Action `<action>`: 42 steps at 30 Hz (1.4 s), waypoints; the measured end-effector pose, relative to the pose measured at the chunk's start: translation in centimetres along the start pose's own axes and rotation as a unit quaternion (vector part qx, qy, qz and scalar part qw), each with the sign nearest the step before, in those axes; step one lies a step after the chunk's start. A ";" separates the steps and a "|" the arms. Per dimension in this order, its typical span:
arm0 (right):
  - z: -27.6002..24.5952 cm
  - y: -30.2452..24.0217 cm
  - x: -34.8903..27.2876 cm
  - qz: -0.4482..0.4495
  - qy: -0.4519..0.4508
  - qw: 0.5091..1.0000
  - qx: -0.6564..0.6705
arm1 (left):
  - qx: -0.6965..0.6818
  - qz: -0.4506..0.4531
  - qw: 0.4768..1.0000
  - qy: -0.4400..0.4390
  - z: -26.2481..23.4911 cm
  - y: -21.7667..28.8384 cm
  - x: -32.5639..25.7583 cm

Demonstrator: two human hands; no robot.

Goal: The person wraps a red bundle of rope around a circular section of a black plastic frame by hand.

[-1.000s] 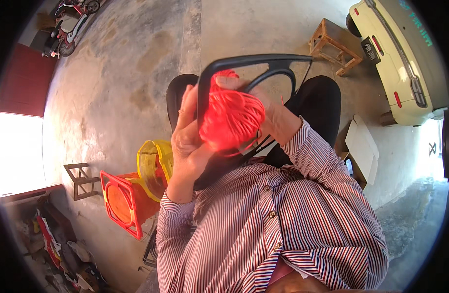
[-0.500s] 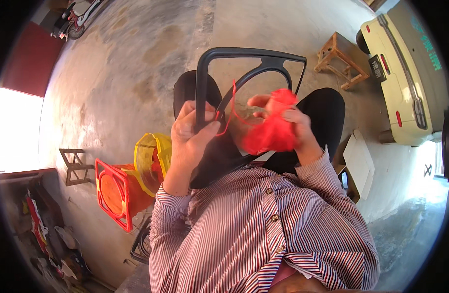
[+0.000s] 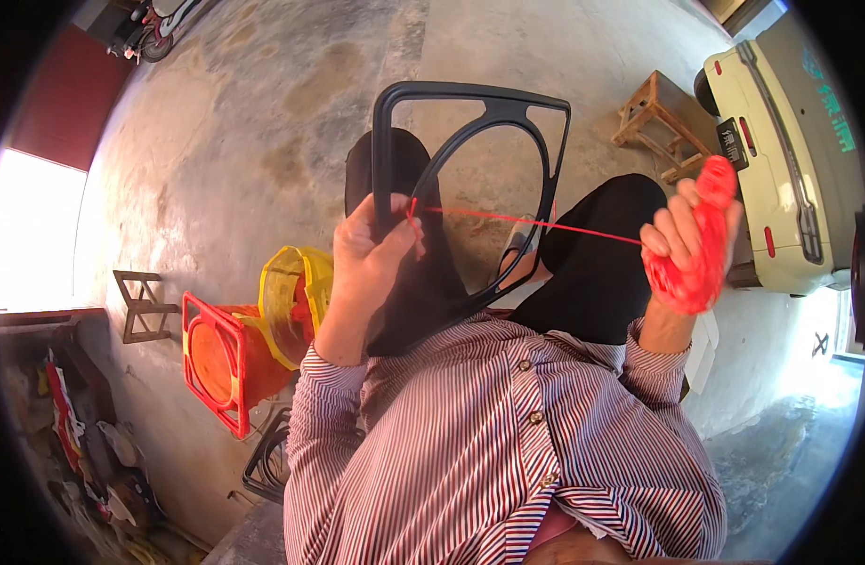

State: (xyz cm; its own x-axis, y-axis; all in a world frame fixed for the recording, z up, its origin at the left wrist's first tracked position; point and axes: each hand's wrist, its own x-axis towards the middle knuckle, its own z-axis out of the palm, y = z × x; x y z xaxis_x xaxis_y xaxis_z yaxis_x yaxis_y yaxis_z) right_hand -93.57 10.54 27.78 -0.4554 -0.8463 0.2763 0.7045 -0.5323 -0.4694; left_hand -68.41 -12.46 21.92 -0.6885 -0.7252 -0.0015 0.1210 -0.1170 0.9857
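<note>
A black frame [image 3: 481, 92], roughly square with a round ring inside, stands tilted across my lap. My left hand [image 3: 368, 243] grips its left side, thumb and fingers pinching red cord where it loops round the ring. From there a taut strand of red cord [image 3: 508, 218] runs across the ring's opening to the right. My right hand [image 3: 682, 235] is raised beyond my right knee, fingers closed round a red bundle of cord [image 3: 705, 254]. The bundle is slightly blurred.
On the left lie an orange bucket-like piece with a red square frame [image 3: 216, 365] and a yellow rim [image 3: 286, 306]. Beside them is a small wooden stool [image 3: 145, 306]. Another wooden stool [image 3: 660, 122] and a pale yellow vehicle [image 3: 771, 160] are at the right. More black frames [image 3: 267, 461] lie lower left.
My right hand has swung out to the right with the red bundle, drawing the slack cord straight. My left hand stays at the frame's left side.
</note>
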 end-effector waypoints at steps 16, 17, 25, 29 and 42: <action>3.8 9.8 6.5 0.175 0.008 0.839 -0.514 | 0.351 0.286 0.889 -0.071 4.7 3.0 0.4; 3.2 9.6 6.6 0.175 0.009 0.839 -0.515 | 0.349 0.286 0.889 -0.072 4.6 3.0 0.3; -3.3 12.3 4.6 0.285 0.047 0.956 0.043 | 0.015 0.152 0.979 -0.136 2.9 1.9 0.3; -1.3 14.1 5.7 0.275 0.108 0.950 0.098 | 0.062 0.184 0.966 -0.171 4.2 1.9 0.6; -4.3 10.4 1.3 0.140 0.165 0.965 -0.151 | 0.187 0.108 0.975 -0.060 2.0 1.4 0.6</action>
State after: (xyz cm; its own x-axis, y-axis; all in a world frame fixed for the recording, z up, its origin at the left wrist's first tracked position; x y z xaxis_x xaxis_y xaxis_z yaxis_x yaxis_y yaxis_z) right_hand -89.12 4.01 19.64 -0.4536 -0.8776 -0.1551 0.6572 -0.2118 -0.7233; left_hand -70.11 -11.68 23.63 -0.7574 -0.6179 0.2111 0.0200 0.3013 0.9533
